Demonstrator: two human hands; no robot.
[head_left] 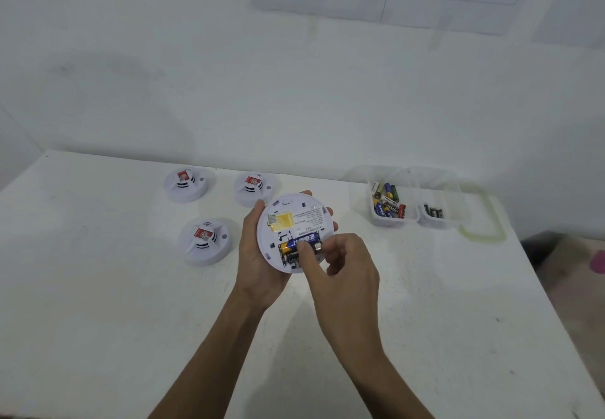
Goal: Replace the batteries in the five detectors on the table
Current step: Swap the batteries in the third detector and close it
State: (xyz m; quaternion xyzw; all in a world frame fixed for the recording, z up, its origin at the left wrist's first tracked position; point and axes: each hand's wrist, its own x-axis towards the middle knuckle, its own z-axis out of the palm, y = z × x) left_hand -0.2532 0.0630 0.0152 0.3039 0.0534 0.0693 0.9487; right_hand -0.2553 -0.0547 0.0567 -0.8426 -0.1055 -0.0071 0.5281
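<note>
My left hand (253, 255) grips a round white detector (288, 218), held above the table with its back side up and its battery bay open. A blue and yellow battery (302, 241) lies tilted at the top of the bay, over a darker battery (289, 256) seated below it. My right hand (340, 255) pinches the blue battery with thumb and fingertips. Three more white detectors stand face up on the table: one at the back left (185, 185), one behind my left hand (252, 187), one at the left (204, 241).
A clear plastic tub (381, 218) with several mixed batteries stands at the right. Beside it a second clear tub (437, 220) holds a few dark batteries, with a clear lid (481, 222) behind. The white table's right edge (556, 304) drops to the floor. A white wall lies behind.
</note>
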